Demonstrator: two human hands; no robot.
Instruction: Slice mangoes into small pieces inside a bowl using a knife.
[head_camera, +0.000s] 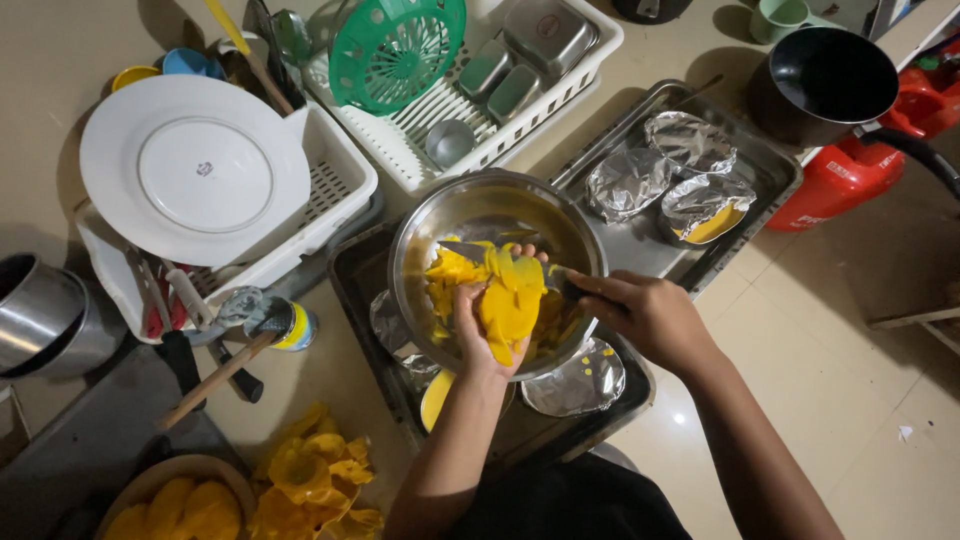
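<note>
Peels (315, 475) lie heaped nearest. Above them, the left hand (478, 330) cups a mango (510, 300) over the steel bowl (415, 250), fingers curled around it. The right hand (645, 315) grips a knife (470, 250), blade laid against the mango. Farther off, foil cups (660, 175) sit in a tray (775, 165).

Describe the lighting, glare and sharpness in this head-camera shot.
Head view: warm, dimmish indoor light; glare on the steel bowl rim and foil cups; a bright spot on the floor tiles. Left hand with the yellow fruit is fairly sharp, right hand holds a knife; bottom-left corner falls into shadow; edges bend slightly, wide-angle.
</note>
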